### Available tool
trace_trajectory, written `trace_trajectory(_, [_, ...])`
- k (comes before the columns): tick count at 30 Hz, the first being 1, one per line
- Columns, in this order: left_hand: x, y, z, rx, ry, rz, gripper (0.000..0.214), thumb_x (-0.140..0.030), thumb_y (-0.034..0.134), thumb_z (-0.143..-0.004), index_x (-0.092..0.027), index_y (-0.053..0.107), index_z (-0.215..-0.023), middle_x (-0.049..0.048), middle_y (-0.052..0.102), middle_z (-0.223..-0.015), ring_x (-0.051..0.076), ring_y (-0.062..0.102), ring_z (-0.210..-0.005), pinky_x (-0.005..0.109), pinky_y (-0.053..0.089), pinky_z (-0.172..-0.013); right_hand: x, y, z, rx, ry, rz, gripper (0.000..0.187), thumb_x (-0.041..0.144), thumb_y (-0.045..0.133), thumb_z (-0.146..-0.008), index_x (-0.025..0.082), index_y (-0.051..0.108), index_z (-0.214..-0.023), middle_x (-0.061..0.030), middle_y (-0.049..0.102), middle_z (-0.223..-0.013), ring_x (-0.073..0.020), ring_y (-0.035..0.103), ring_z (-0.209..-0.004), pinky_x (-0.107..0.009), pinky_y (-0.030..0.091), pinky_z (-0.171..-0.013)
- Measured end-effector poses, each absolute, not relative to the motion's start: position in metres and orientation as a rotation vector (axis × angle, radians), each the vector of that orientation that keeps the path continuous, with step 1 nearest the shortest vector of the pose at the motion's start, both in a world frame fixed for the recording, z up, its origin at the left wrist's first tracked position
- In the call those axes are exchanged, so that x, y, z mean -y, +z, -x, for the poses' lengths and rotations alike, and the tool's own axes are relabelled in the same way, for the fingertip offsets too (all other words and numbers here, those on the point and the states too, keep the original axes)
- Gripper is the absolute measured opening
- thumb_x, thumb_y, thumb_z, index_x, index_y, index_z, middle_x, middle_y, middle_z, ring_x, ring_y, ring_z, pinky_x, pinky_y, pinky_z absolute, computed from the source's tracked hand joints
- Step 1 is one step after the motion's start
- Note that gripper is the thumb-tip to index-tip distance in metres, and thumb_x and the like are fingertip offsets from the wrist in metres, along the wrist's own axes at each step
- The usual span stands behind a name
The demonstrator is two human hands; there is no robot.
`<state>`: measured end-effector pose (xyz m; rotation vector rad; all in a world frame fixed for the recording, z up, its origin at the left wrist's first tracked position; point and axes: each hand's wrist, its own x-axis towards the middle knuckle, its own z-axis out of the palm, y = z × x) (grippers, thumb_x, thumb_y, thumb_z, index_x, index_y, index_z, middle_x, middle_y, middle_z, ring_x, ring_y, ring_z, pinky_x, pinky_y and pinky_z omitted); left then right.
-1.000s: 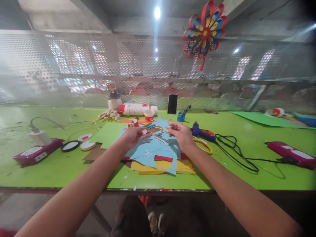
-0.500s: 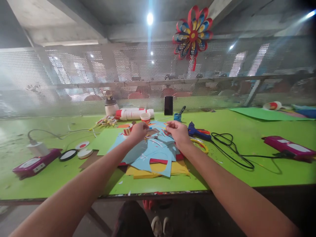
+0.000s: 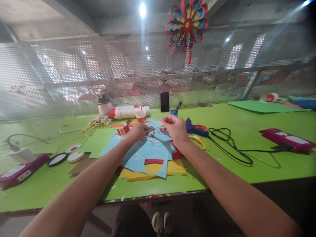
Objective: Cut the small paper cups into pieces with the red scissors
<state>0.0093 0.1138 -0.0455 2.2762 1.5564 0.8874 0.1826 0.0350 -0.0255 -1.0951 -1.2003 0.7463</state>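
Note:
My left hand (image 3: 138, 131) is low over the light blue paper (image 3: 133, 154), its fingers closed beside small brown and grey scraps (image 3: 151, 130). Across from it, my right hand (image 3: 175, 127) has thumb and fingers pinched together above the same paper. Whatever either hand grips is too small or hidden to make out. A red and white paper ring (image 3: 122, 131) stands left of my left hand, and a paper cup (image 3: 140, 116) is just behind. Thin cut strips lie between my wrists. To the right of my right hand are a blue glue gun (image 3: 195, 128) and a yellow ring-shaped thing (image 3: 200, 143).
Purple power strips (image 3: 24, 171) lie at both sides, with a black cable (image 3: 229, 151) looping on the right. A phone (image 3: 164, 102) stands upright behind. White-red rolls (image 3: 129, 112) and a spray bottle (image 3: 103, 103) are back left. A paper flower (image 3: 187, 24) hangs overhead.
The view has shifted slightly, so the table things sit a little further left. My left hand is lower, against the scraps; my right hand stays pinched in nearly the same place.

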Motion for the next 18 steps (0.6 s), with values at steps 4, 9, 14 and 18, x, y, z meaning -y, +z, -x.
trace_trajectory(4, [-0.11, -0.04, -0.003, -1.537, 0.969, -2.252, 0.013, -0.009, 0.073, -0.058, -0.019, 0.075, -0.066, 0.0057, 0.071, -0.065, 0.021, 0.06, -0.068, 0.029, 0.044, -0.066, -0.035, -0.025, -0.182, 1.204, 0.73, 1.087, 0.015, 0.026, 0.062, -0.094, 0.013, 0.064, -0.099, -0.0011, 0.066, -0.089, -0.0115, 0.063, -0.069, -0.026, 0.055, -0.06])
trace_trajectory(9, [-0.1, -0.018, 0.006, -1.546, 1.191, -2.151, 0.017, -0.007, 0.062, -0.067, -0.016, 0.075, -0.069, 0.0084, 0.073, -0.072, 0.022, 0.063, -0.073, 0.034, 0.046, -0.076, -0.034, -0.028, -0.181, 1.229, 0.735, 1.065, 0.015, 0.027, 0.062, -0.094, 0.013, 0.063, -0.098, -0.0007, 0.065, -0.088, -0.0112, 0.062, -0.068, -0.026, 0.054, -0.06])
trace_trajectory(14, [-0.071, 0.001, 0.007, -1.435, 1.346, -2.101, 0.025, -0.014, 0.056, -0.078, -0.016, 0.076, -0.093, 0.0099, 0.075, -0.098, 0.021, 0.066, -0.09, 0.032, 0.048, -0.085, -0.026, -0.025, -0.178, 1.331, 0.839, 0.985, 0.012, 0.024, 0.063, -0.093, 0.013, 0.063, -0.094, 0.0033, 0.062, -0.075, -0.0081, 0.058, -0.056, -0.022, 0.051, -0.053])
trace_trajectory(18, [-0.039, 0.001, 0.004, -1.213, 1.038, -2.177, 0.015, -0.025, 0.066, -0.076, -0.018, 0.078, -0.082, 0.0042, 0.076, -0.082, 0.02, 0.066, -0.078, 0.028, 0.049, -0.074, -0.017, -0.021, -0.175, 1.484, 1.004, 0.88, 0.013, 0.014, 0.073, -0.078, 0.014, 0.067, -0.089, 0.0071, 0.06, -0.06, -0.0074, 0.055, -0.048, -0.021, 0.05, -0.048])
